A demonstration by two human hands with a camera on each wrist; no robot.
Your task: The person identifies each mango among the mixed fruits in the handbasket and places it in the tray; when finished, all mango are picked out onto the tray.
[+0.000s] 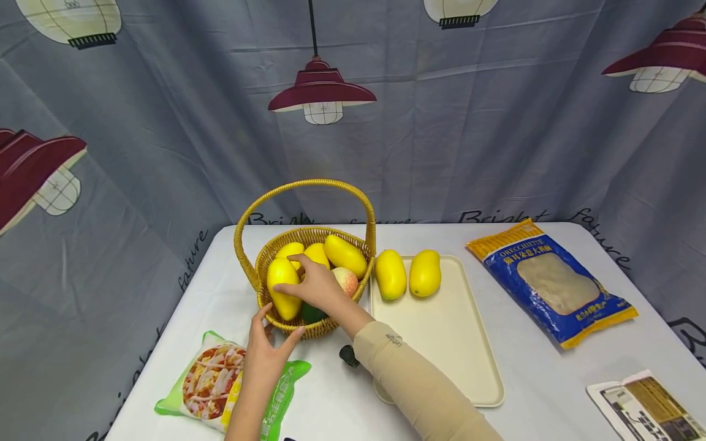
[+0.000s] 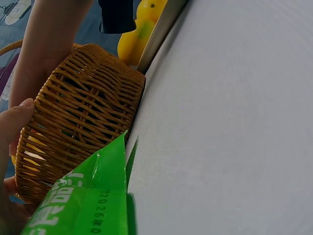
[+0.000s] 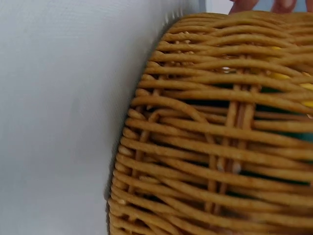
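A woven basket [image 1: 317, 331] with a tall arched handle stands on the table and holds several yellow mangoes [image 1: 344, 256], a peach [image 1: 345, 280] and a dark green fruit [image 1: 312, 313], partly hidden. My right hand [image 1: 315, 283] reaches into it, thumb and fingers round the mango [image 1: 282, 300] at the left side. At the basket's front left, my left hand [image 1: 266, 352] holds the rim between spread thumb and fingers. The left wrist view shows that thumb [image 2: 22, 115] against the weave. Close up in the right wrist view is the basket's wall [image 3: 220, 132].
Right of the basket, two mangoes [image 1: 425, 274] lie on a cream tray [image 1: 441, 349], under my right sleeve. A green-edged food bag [image 1: 212, 383] lies beneath my left forearm. Far right are a blue and yellow orecchiette bag [image 1: 551, 285] and a flat package [image 1: 645, 407].
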